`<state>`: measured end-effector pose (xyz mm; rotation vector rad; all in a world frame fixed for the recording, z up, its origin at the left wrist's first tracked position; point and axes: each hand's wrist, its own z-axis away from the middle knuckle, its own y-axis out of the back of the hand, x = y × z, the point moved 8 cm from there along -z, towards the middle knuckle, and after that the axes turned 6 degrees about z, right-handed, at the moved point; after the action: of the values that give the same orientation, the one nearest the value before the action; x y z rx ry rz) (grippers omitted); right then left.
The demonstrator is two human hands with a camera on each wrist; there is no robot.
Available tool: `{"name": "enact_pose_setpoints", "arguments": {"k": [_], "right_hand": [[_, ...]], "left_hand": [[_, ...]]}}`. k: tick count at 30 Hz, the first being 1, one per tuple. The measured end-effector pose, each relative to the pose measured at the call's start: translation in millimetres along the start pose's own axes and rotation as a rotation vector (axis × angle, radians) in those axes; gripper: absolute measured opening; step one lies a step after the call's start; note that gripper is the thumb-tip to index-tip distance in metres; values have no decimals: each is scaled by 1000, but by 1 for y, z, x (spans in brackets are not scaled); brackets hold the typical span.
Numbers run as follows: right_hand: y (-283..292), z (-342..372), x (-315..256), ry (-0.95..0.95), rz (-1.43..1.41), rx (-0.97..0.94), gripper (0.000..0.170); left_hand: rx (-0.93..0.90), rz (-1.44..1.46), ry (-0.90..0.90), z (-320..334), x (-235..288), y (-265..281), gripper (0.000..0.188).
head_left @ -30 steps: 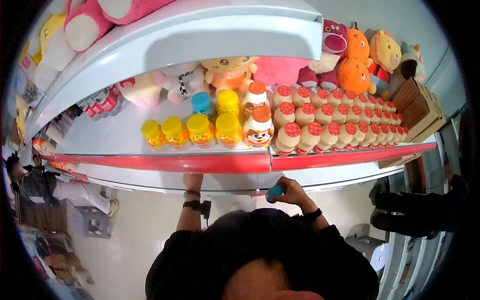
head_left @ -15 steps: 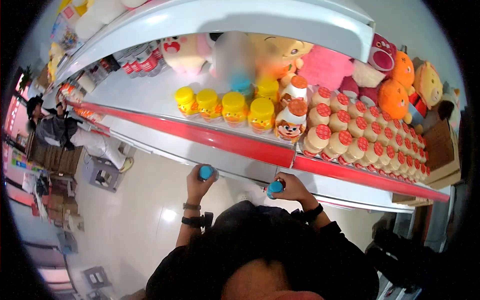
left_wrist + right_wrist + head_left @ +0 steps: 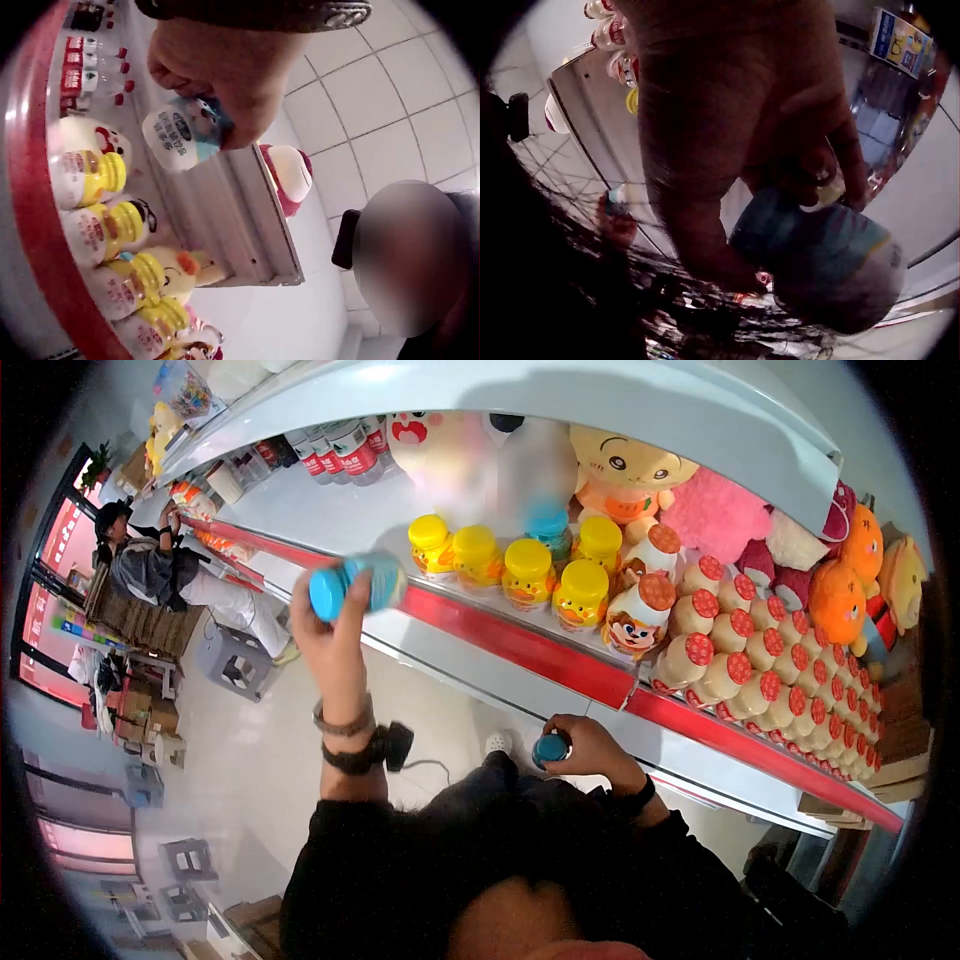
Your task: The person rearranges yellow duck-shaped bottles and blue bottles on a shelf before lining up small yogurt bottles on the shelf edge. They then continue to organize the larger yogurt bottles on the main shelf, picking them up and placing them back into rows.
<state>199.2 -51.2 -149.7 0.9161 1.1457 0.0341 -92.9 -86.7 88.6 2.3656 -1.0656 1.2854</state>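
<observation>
My left hand grips a blue-capped bottle, raised in front of the shelf's left part and tilted sideways. In the left wrist view that bottle shows a white base with print, its top inside the hand. Low in front of the lower ledge, my right hand pinches a second blue-capped bottle; the right wrist view shows this bottle under the fingers of the hand. On the shelf stand several yellow-capped bottles, one blue-capped bottle and two orange-capped ones.
Rows of red-capped bottles fill the shelf's right part. Plush toys sit behind the bottles, and water bottles stand at the back left. The upper shelf overhangs them. A person is at the far left beside a stool.
The left hand has come out from below the shelf edge with a blue-capped bottle and risen to the left. The right hand keeps its bottle low. The head view has turned.
</observation>
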Motion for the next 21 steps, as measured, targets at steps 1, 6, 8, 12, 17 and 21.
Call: {"name": "enact_pose_setpoints", "arguments": {"k": [1,6,8,12,17,21], "right_hand": [[-1,-1,0,-7,20,-1,47],[1,2,0,-62,-10,29,49],[7,6,-3,-9,-10,130,49],[16,8,-8,-163,47,161,47],[9,5,0,-260,39,251,43],[12,-4,-5,-208,71,359,43]], "left_hand": [[-37,-12,-7,-14,1,-11,33],[-258,98,-3,-68,-19,-73,33],[-358,65,-16,-84,-34,-93,33],[-523,79,67,-113,-71,-123,35],[-692,-28,92,-126,-96,-147,32],[-836,59,139,-119,-119,-160,32]]}}
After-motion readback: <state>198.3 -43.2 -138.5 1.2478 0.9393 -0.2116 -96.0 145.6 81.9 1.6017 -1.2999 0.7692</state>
